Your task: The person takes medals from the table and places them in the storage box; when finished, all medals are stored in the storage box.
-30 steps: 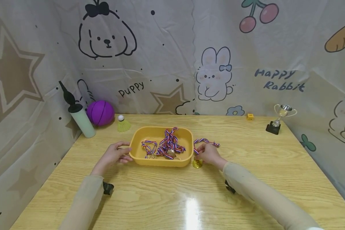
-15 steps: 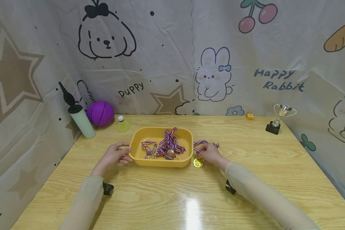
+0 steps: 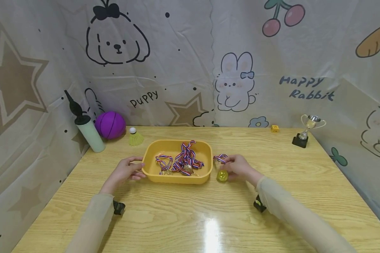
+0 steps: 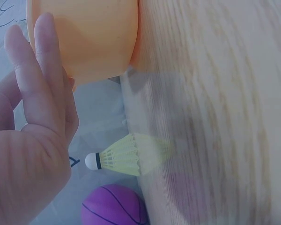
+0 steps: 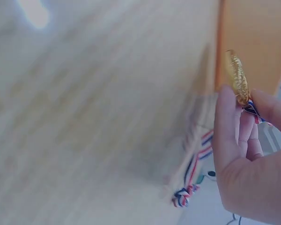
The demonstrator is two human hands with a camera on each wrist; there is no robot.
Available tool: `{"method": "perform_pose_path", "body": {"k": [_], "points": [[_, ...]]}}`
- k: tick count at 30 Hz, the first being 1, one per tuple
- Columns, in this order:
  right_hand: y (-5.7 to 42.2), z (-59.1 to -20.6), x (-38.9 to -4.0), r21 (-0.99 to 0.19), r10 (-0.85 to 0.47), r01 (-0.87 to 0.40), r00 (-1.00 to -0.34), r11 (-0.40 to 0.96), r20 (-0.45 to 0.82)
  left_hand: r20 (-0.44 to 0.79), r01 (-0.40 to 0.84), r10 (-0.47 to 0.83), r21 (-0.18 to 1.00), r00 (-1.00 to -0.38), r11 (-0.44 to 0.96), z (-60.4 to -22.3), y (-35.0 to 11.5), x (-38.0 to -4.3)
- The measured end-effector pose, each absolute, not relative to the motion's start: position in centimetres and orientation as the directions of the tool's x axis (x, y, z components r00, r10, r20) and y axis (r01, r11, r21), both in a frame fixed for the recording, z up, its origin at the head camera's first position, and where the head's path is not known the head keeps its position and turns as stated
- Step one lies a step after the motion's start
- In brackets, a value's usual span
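Observation:
My right hand (image 3: 240,168) pinches a gold medal (image 3: 222,176) near where its red, white and blue ribbon (image 3: 221,157) joins. In the right wrist view the medal (image 5: 238,77) appears nearly edge-on above the fingertips, and its ribbon trails to a knotted end (image 5: 182,197). This hand is just right of a yellow plastic tray (image 3: 177,180). Inside the tray lie several medals (image 3: 187,168) with tangled striped ribbons (image 3: 188,154). At the tray's left end, my left hand (image 3: 128,169) touches the rim with its fingers extended; the left wrist view shows these fingers (image 4: 47,51) fairly straight against the tray.
At the back left stand a green hand pump (image 3: 90,131), a purple ball (image 3: 111,125) and a yellow shuttlecock (image 3: 135,137). A small yellow cube (image 3: 274,128) and a trophy cup (image 3: 307,130) are at the back right. Printed cloth (image 3: 177,70) hangs behind the wooden table (image 3: 177,218).
My right hand has moved slightly right, away from the tray, carrying the medal; its ribbon is now partly hidden behind the hand. The left hand and the tray have stayed put.

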State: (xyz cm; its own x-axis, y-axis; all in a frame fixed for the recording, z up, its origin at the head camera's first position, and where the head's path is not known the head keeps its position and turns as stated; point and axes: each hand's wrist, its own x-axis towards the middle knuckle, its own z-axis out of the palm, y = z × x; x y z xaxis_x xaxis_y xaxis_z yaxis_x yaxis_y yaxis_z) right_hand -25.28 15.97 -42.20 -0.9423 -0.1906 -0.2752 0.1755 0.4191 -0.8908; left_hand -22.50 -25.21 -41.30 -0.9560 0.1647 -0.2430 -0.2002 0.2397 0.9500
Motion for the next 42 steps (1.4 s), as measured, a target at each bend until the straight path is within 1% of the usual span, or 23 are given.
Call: {"method": "perform_pose_path", "body": {"k": [11, 19, 26, 42], "points": [[17.3, -39.8, -25.8, -0.952, -0.214, 0.209, -0.942, 0.225, -0.258, -0.24, -0.196, 0.167, 0.95, -0.956, 0.244, -41.2, -25.4, -22.5], [17.4, -38.6, -26.0, -0.96, -0.211, 0.192, -0.949, 0.203, -0.234, -0.247, -0.204, 0.17, 0.95, -0.954, 0.235, -41.3, -25.3, -22.4], [16.7, -36.6, -25.9, -0.966, -0.218, 0.197, -0.948, 0.167, -0.231, -0.245, -0.205, 0.169, 0.952, -0.955, 0.226, -41.2, -25.3, -22.5], [13.8, -33.5, -24.8, -0.986, -0.316, 0.137, -0.935, 0.099, -0.162, -0.243, -0.203, 0.175, 0.954, -0.954, 0.22, -41.3, -25.3, -22.6]]}}
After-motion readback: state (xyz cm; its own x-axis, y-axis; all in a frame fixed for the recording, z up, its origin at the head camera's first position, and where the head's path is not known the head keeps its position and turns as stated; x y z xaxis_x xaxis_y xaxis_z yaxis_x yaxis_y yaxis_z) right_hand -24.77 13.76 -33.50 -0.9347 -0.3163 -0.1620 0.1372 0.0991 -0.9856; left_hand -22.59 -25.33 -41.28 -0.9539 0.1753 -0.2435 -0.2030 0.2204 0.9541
